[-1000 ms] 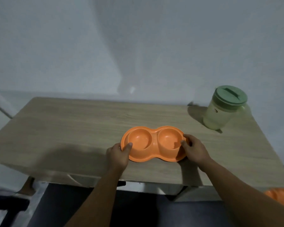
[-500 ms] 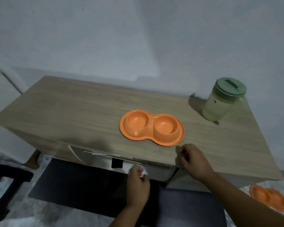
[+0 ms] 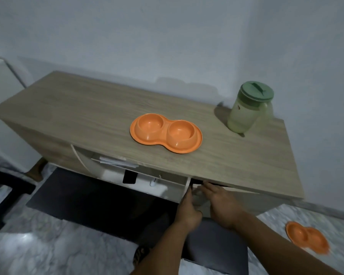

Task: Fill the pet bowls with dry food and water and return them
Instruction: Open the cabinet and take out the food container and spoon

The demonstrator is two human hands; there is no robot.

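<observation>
Bowls: the orange double pet bowl (image 3: 165, 135) sits on the wooden cabinet top (image 3: 83, 108), near its front edge, both wells empty. A second orange double bowl (image 3: 307, 237) lies on the floor to the right, well apart. The green-lidded pitcher (image 3: 248, 110) stands upright at the back right of the top.

Change noted: one second ago both hands held the bowl by its ends; they have since let go and dropped below the front edge, and the view has risen. The bowl is parked, so filling has not begun; the search for food appears to be in hand.

Grip: the left hand (image 3: 188, 213) pinches the edge of the white cabinet door (image 3: 184, 188), fingers closed narrowly on it. The right hand (image 3: 223, 205) reaches under the top beside it, fingers loosely extended; whether it grasps anything I cannot tell.
</observation>
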